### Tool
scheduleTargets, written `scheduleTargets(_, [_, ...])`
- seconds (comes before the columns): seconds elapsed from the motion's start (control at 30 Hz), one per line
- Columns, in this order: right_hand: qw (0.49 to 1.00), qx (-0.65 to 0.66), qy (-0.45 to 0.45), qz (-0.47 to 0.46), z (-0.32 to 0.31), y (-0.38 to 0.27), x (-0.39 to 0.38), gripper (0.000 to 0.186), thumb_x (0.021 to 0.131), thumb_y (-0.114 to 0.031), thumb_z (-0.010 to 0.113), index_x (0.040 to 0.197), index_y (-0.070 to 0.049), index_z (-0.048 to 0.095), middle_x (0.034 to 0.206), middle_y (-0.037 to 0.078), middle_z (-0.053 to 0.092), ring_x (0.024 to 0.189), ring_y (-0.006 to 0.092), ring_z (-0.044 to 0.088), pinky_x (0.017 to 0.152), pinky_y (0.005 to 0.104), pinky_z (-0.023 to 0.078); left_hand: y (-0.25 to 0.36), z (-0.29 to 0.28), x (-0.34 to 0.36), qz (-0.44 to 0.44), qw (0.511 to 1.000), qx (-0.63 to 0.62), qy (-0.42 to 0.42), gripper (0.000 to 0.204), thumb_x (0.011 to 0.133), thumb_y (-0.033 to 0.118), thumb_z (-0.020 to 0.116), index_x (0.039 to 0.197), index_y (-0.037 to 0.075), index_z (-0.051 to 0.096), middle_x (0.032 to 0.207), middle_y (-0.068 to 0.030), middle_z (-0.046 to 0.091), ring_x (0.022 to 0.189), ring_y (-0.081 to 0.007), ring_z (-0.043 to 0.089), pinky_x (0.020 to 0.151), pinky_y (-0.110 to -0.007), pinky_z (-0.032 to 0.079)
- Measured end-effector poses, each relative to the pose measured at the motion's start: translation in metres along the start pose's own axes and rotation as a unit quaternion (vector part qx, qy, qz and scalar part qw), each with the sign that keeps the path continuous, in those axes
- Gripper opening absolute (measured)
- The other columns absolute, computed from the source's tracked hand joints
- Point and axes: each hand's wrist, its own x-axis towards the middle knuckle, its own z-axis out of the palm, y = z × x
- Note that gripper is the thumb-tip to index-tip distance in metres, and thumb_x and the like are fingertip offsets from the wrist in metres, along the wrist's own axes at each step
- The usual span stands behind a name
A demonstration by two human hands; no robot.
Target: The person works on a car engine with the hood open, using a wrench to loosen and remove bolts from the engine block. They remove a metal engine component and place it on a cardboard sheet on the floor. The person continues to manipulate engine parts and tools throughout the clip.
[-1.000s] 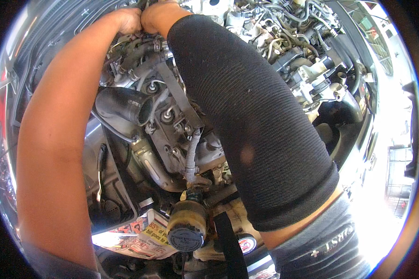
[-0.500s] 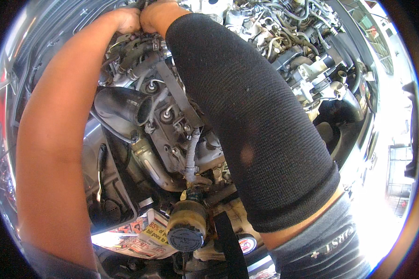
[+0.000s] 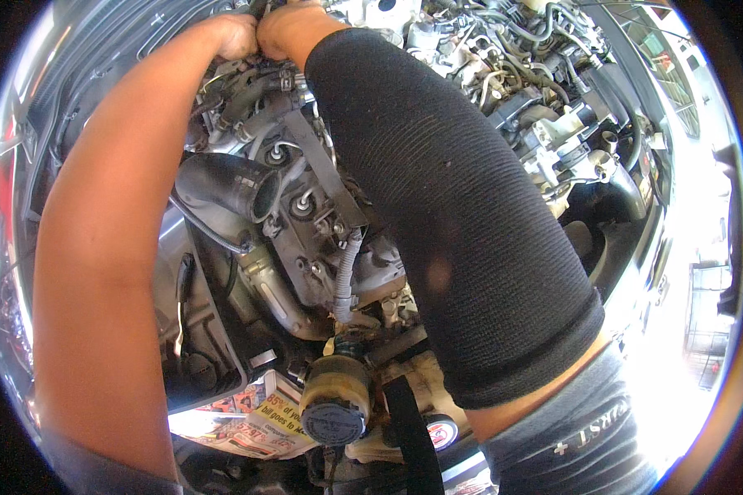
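At the top centre, deep at the far side of an open engine bay, my left hand (image 3: 236, 35) and my right hand (image 3: 282, 31) are side by side with curled fingers. What they hold is hidden by the fingers and the crowded parts. Just below them are dark hoses (image 3: 239, 103), a flat metal bracket (image 3: 322, 173) and a black open-ended air duct (image 3: 219, 186). My bare left forearm runs up the left side; a black knit sleeve covers much of my right arm.
A yellowish capped reservoir (image 3: 334, 404) and newspaper (image 3: 272, 425) lie toward the front. A grey ribbed conduit (image 3: 347, 272) crosses the middle. Dense pipes and fittings (image 3: 504, 66) fill the upper right. The car's body edge (image 3: 652, 214) rims the bay at right.
The view has shifted slightly, so the engine and both arms sit a little further right. My hands stay at the same place on the engine, fingers still curled.
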Motion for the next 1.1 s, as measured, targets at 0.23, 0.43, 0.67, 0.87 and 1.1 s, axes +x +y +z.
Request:
scheduleTargets(0.23, [0.999, -0.009, -0.045, 0.006, -0.004, 0.002, 0.010, 0.059, 0.108, -0.037, 0.068, 0.164, -0.021, 0.060, 0.175, 0.007, 0.050, 0.166, 0.0383, 0.036, 0.124, 0.0794, 0.014, -0.014, 0.010, 0.019, 0.118, 0.991, 0.055, -0.036, 0.043, 0.099, 0.031, 0.069, 0.136, 0.012, 0.078, 0.142, -0.0211, 0.072, 0.129, -0.0393, 0.070, 0.110, -0.046, 0.056])
scheduleTargets(0.43, [1.000, 0.010, -0.016, 0.011, -0.005, 0.000, 0.006, 0.056, 0.106, -0.033, 0.070, 0.161, -0.022, 0.064, 0.173, 0.007, 0.052, 0.166, 0.0382, 0.036, 0.126, 0.0783, 0.014, -0.006, 0.017, 0.012, 0.065, 0.996, 0.036, 0.058, 0.039, 0.096, 0.030, 0.070, 0.123, 0.005, 0.084, 0.131, -0.0202, 0.079, 0.119, -0.0386, 0.076, 0.099, -0.047, 0.060])
scheduleTargets(0.67, [0.999, 0.023, -0.023, 0.002, -0.009, 0.005, 0.001, 0.052, 0.105, -0.031, 0.070, 0.156, -0.020, 0.069, 0.170, 0.007, 0.056, 0.164, 0.0403, 0.040, 0.128, 0.0779, 0.016, -0.010, 0.018, 0.021, 0.097, 0.993, 0.065, 0.015, 0.039, 0.095, 0.030, 0.072, 0.125, 0.006, 0.083, 0.135, -0.0192, 0.078, 0.121, -0.0376, 0.075, 0.100, -0.047, 0.060])
scheduleTargets(0.87, [0.998, 0.065, -0.009, 0.001, -0.007, 0.007, 0.005, 0.053, 0.103, -0.027, 0.069, 0.155, -0.017, 0.069, 0.169, 0.009, 0.058, 0.163, 0.0395, 0.042, 0.130, 0.0767, 0.013, 0.010, 0.000, -0.001, 0.013, 0.998, 0.067, -0.019, 0.037, 0.092, 0.025, 0.075, 0.121, 0.005, 0.084, 0.130, -0.0191, 0.080, 0.118, -0.0369, 0.077, 0.099, -0.048, 0.061])
scheduleTargets(1.1, [0.997, 0.073, -0.014, 0.001, -0.004, 0.007, 0.007, 0.055, 0.104, -0.031, 0.064, 0.157, -0.017, 0.067, 0.170, 0.012, 0.056, 0.164, 0.0402, 0.040, 0.131, 0.0776, 0.010, 0.021, -0.019, -0.013, 0.001, 0.990, 0.137, -0.042, 0.029, 0.084, 0.009, 0.078, 0.111, 0.003, 0.087, 0.115, -0.0202, 0.083, 0.102, -0.0356, 0.081, 0.084, -0.049, 0.065])
